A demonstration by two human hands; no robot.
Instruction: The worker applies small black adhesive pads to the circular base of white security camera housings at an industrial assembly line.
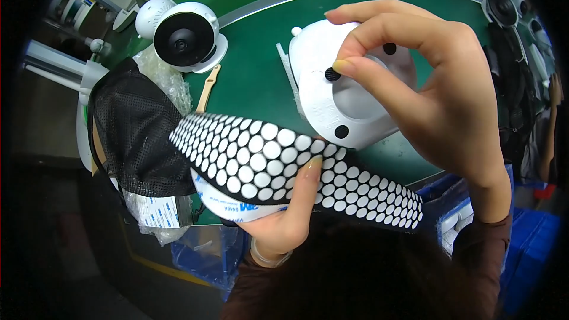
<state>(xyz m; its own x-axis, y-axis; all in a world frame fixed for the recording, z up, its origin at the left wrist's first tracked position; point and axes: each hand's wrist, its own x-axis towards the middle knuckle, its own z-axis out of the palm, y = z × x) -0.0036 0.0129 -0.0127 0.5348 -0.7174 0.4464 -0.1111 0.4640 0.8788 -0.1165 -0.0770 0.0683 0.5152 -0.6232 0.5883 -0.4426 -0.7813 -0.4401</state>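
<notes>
My left hand (pixel 290 213) grips a long black strip (pixel 261 157) covered in rows of white round dots, with its thumb on top. White backing paper with blue print (pixel 228 204) shows beneath the strip. Above it, a white plastic housing (pixel 320 106) lies with its ring-shaped underside turned up. Bent over this housing, my right hand (pixel 438 71) is closed, thumb and forefinger pinching a small black round pad (pixel 332 74) against the ring. Two more black pads, a lower pad (pixel 341 131) and an upper pad (pixel 389 48), sit on the same ring.
A white camera with a black round face (pixel 185 38) stands at the back left of the green table (pixel 255 53). Near it are a beige stick (pixel 208 88), bubble wrap (pixel 169 80) and a black mesh cap (pixel 136 133). Blue bins (pixel 530 243) stand at the lower right.
</notes>
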